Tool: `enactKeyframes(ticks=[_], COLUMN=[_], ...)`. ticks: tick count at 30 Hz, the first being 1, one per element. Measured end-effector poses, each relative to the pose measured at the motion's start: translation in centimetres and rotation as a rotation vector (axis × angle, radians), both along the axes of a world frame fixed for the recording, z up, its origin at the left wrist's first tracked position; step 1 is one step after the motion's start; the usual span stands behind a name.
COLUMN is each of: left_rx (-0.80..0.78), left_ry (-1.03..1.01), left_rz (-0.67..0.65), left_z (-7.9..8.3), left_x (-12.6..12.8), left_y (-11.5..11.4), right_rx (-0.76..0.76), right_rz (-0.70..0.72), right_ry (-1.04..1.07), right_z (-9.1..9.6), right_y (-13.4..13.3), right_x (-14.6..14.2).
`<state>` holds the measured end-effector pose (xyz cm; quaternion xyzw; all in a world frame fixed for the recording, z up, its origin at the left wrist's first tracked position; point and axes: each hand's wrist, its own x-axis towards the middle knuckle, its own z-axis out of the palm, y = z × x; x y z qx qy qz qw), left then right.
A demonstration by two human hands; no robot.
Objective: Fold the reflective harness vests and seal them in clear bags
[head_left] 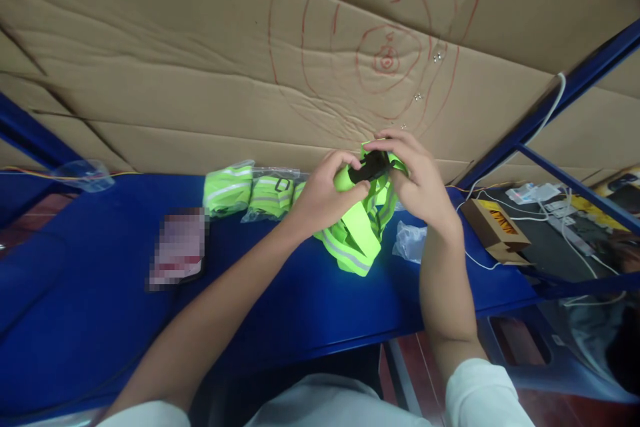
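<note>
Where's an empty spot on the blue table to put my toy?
Bare blue table left of the blurred flat thing, and along the front edge. Crowded at back: bagged vests, the held green vest, crumpled bag, small box.

A big sheet of creased cardboard point(175, 67) stands as the far wall, with red rings scrawled on it toward the right. In front runs a blue tabletop point(100, 293). Slanting blue metal bars point(550, 120) frame the right side, a white cable point(556, 97) trailing down them. Reddish floor point(575, 407) shows near, below the tabletop. The light is dim and even.
</note>
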<state>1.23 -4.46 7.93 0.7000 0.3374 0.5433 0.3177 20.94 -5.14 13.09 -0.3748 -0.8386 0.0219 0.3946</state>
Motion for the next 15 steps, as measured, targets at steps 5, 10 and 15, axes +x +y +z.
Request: enactKeyframes(ticks=[5, 10, 15], left_rx=[0.317, 0.381, 0.325], left_ry=[0.243, 0.416, 0.49], left_rz=[0.133, 0.18, 0.18], left_z=[0.9, 1.1, 1.0], left_x=[-1.6, -2.0, -3.2], left_y=[0.1, -0.1, 0.8], right_rx=[-0.049, -0.059, -0.08], right_rz=[-0.035, -0.025, -0.094], right_ry=[-0.184, -0.264, -0.308], right_z=[-0.2, -1.9, -2.6], right_y=[-0.4, 0.3, 1.9], right_x=[0.3, -1.9, -1.6])
